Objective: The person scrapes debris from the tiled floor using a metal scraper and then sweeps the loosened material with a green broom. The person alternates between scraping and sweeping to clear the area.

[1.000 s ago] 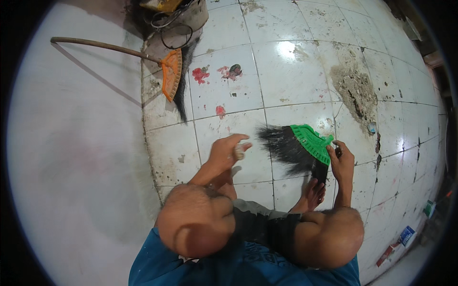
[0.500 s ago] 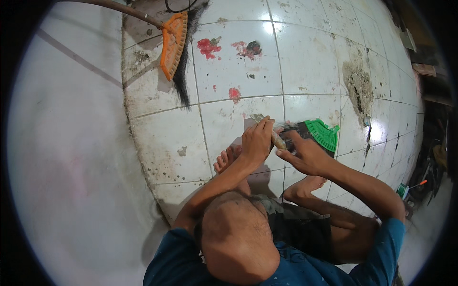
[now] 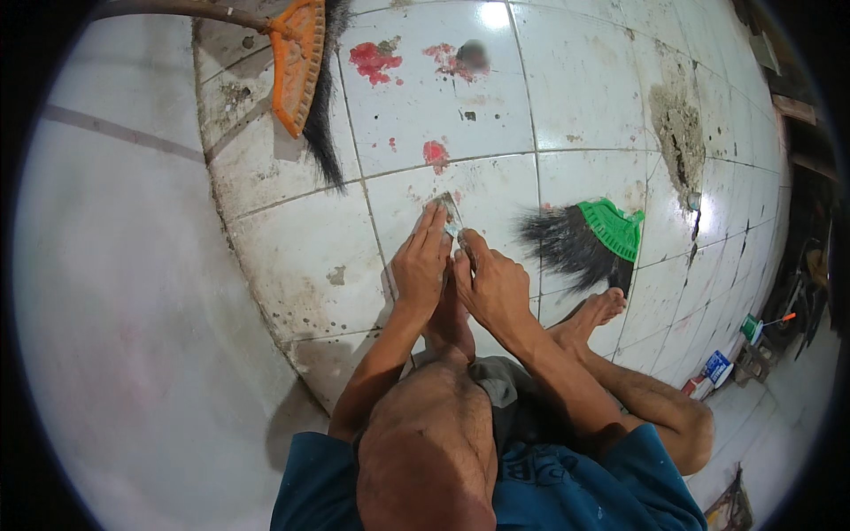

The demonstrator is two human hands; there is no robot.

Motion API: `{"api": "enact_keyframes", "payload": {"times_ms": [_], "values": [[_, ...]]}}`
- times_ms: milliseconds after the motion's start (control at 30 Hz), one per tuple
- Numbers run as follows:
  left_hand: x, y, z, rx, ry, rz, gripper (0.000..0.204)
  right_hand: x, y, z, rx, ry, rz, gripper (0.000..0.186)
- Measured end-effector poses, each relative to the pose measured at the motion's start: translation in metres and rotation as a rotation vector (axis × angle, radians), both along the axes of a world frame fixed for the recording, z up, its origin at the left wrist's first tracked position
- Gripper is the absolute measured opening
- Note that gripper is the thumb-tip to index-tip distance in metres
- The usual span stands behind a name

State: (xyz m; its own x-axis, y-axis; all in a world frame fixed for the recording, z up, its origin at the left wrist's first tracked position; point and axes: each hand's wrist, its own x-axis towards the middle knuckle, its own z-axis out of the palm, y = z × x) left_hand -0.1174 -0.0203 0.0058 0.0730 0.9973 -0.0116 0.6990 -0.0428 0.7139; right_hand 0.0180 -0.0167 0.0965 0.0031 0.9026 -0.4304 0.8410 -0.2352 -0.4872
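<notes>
A scraper with a flat, stained metal blade [image 3: 452,215] is held low over the white tiles in front of me. My right hand [image 3: 496,285] is closed round its handle, which the fingers mostly hide. My left hand [image 3: 420,268] presses its long, straight fingers together along the blade's left side; its thumb is largely out of sight. Just ahead of the blade are a few faint reddish marks, with a pink-red stain [image 3: 436,156] farther off. To the right lies a green broom head [image 3: 614,232] with black bristles, close to my right foot [image 3: 600,311].
An orange broom [image 3: 299,66] with a wooden handle stands at the far left by the pale wall [image 3: 115,292]. More red stains [image 3: 375,62] mark the far tiles. Broken tile [image 3: 677,133] shows at the right, and small containers [image 3: 717,366] stand at the right edge.
My right hand has closed on the scraper's handle. Both hands and the scraper have moved left, and the blade now points away from me. The green broom head is no longer beside my fingers.
</notes>
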Motion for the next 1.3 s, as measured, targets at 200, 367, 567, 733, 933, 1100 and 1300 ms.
{"api": "enact_keyframes", "payload": {"times_ms": [200,367,567,733,933,1100,1300], "values": [[0.001,0.024,0.002,-0.115,-0.151,0.033,0.053,-0.015,0.024,0.011,-0.092,0.025,-0.109,0.037],[-0.004,0.032,-0.008,-0.036,-0.080,0.040,0.051,-0.021,0.029,-0.005,-0.081,-0.011,-0.072,0.036],[-0.012,0.021,-0.016,-0.088,-0.065,0.009,0.052,-0.021,0.038,0.009,-0.140,0.031,-0.124,0.034],[-0.014,0.031,-0.004,-0.188,-0.113,0.021,0.054,-0.026,0.050,0.015,-0.202,-0.007,-0.074,0.034],[-0.010,0.043,0.003,-0.133,-0.071,0.023,0.053,-0.028,0.057,0.005,-0.134,0.019,-0.107,0.031],[-0.016,0.030,-0.005,-0.104,-0.049,-0.041,0.054,-0.028,0.046,0.010,-0.169,0.000,-0.090,0.034],[-0.004,0.045,-0.009,-0.155,-0.133,0.043,0.056,-0.027,0.042,0.004,-0.117,-0.044,-0.100,0.036]]}}
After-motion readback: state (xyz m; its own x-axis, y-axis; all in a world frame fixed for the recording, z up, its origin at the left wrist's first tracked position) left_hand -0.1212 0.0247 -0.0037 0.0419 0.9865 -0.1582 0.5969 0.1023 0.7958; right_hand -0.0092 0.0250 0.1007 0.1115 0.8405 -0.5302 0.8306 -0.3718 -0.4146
